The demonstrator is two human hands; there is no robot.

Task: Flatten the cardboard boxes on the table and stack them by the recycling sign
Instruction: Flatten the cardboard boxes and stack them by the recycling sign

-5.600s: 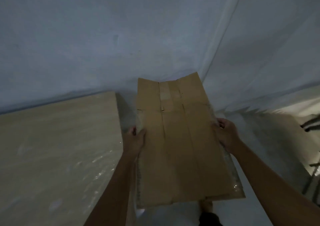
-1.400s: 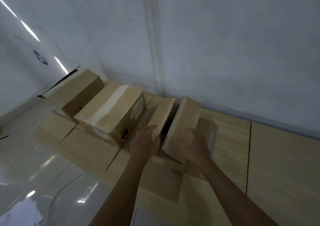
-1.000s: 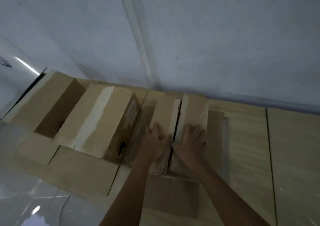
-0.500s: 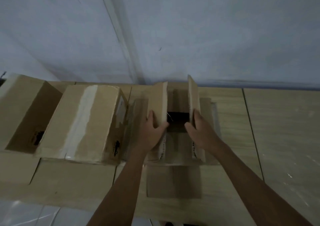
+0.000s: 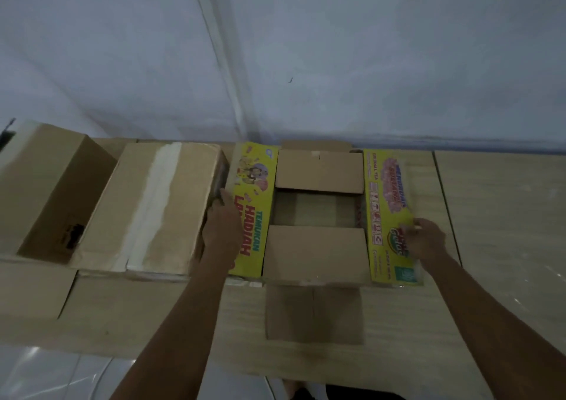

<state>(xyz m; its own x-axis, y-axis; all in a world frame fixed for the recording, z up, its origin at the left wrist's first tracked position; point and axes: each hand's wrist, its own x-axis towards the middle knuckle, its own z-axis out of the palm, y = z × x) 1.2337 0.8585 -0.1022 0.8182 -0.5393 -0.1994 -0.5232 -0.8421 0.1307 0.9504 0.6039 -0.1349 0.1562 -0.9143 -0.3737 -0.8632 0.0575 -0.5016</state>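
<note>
An open cardboard box [image 5: 317, 254] stands on the wooden table [image 5: 496, 216] in front of me. Its two long flaps are spread wide and show yellow printed insides. My left hand [image 5: 222, 226] presses on the left yellow flap [image 5: 254, 191]. My right hand [image 5: 427, 240] grips the outer edge of the right yellow flap [image 5: 389, 203]. The two short brown flaps lie partly inward over the box's opening. Left of it stands a taped, closed box [image 5: 153, 209], touching the left flap. Another open box [image 5: 46, 185] stands at the far left.
A white wall [image 5: 306, 47] rises right behind the boxes. A flat brown flap [image 5: 312, 314] lies on the table in front of the open box. Glossy white floor [image 5: 46, 375] shows at bottom left. Bare tabletop extends to the right.
The box's two long flaps, upright half a second ago, now lie spread outward to the left and right, showing their yellow print. My hands moved apart with them.
</note>
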